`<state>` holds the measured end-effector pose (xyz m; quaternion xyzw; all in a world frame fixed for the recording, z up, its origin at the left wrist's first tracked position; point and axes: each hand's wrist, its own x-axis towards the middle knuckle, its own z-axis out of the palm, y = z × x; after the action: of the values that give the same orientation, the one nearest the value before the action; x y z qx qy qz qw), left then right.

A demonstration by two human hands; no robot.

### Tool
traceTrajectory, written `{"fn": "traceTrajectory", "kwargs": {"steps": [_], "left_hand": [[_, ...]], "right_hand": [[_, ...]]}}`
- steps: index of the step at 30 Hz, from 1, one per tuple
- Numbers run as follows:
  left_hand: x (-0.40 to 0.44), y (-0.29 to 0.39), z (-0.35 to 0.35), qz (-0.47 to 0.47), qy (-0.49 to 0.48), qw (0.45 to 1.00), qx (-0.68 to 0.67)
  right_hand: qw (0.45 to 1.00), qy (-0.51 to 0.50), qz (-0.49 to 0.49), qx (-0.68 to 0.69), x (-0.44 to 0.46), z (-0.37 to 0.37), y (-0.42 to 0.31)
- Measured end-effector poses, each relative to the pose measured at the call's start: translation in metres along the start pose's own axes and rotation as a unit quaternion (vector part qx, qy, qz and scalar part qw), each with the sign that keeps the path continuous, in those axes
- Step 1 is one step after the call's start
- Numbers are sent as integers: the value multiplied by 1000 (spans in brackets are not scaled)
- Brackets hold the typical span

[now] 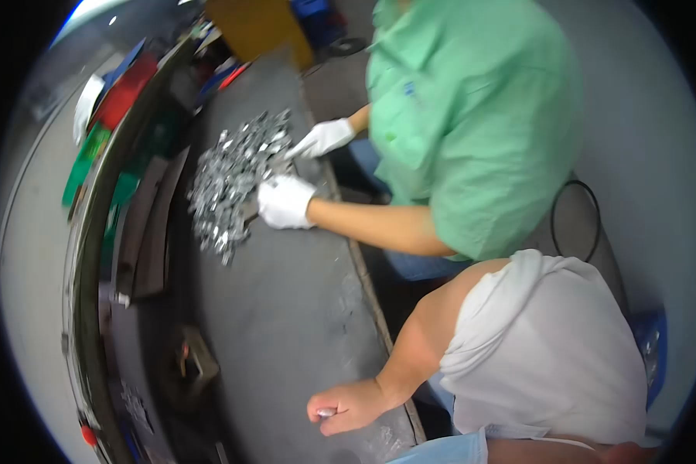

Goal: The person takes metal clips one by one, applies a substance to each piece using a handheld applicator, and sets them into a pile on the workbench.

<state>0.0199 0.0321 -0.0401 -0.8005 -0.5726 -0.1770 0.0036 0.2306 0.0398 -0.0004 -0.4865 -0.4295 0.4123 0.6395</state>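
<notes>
My right hand (352, 407) is low in the head view, over the dark grey worktable near its front edge. Its fingers are curled closed round a small silvery piece (327, 413), mostly covered by the fingers, so its exact kind does not show. Bare forearm leads back to a rolled white sleeve (510, 317). Out of the frame is my left hand. Farther along the table lies a heap of small shiny metal parts (236, 170), well away from my hand.
A co-worker in a green shirt (495, 116) sits beside me, white-gloved hands (286, 203) at the heap. Along the table's far side run a dark rail (93, 309) and brown panels (151, 224). Green (85, 166) and red bins (127, 89) stand beyond. A blurred bracket-like object (201, 356) sits nearby.
</notes>
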Motion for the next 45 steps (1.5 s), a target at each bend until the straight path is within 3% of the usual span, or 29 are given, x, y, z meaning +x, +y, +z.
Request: {"fn": "traceTrajectory", "kwargs": {"steps": [3, 4, 5, 6, 9, 12, 16, 17, 23, 32, 34, 38, 41, 44, 45], "left_hand": [[-8, 0, -11, -78, -19, 997, 7], [-11, -2, -16, -110, -16, 994, 10], [-23, -4, -24, -138, -5, 990, 24], [-35, -13, -10, -149, 75, 983, 78], [-40, -16, -15, -243, 15, 969, 37], [-36, -12, -11, -245, 17, 967, 69], [-35, -6, -20, -260, -11, 963, 73], [-44, -27, 1, -169, 93, 976, 102], [-51, -27, -1, -120, 116, 979, 113], [-55, -31, 2, -94, 204, 973, 55], [-54, -25, -7, -114, 170, 978, 44], [-54, -24, -7, -94, 200, 974, 42], [-54, -23, -15, -145, 102, 984, 32], [-56, -29, -8, -122, 144, 981, 33], [-56, -28, -9, -133, 131, 982, 37]], "right_hand": [[999, -44, -16, 19, -13, -7, 6], [999, -18, -30, 29, -19, -7, 2], [993, -8, -119, -9, -21, -10, 0], [986, -21, -155, -57, -24, -15, -6], [968, -76, -231, -55, -32, -17, -14], [963, -89, -252, -38, -38, -13, -14], [958, -175, -211, -82, -57, -7, -19], [952, -184, -230, -87, -60, -4, -18], [921, -235, -265, -159, -81, 9, -11], [958, -89, -218, -166, -80, 13, -14], [964, -52, -211, -153, -73, 19, -22], [962, -24, -220, -163, -59, 36, -31], [970, -13, -183, -163, -53, 49, -28], [978, -46, -59, -195, -55, 50, -25], [977, -65, -76, -189, -56, 49, -21]]}}
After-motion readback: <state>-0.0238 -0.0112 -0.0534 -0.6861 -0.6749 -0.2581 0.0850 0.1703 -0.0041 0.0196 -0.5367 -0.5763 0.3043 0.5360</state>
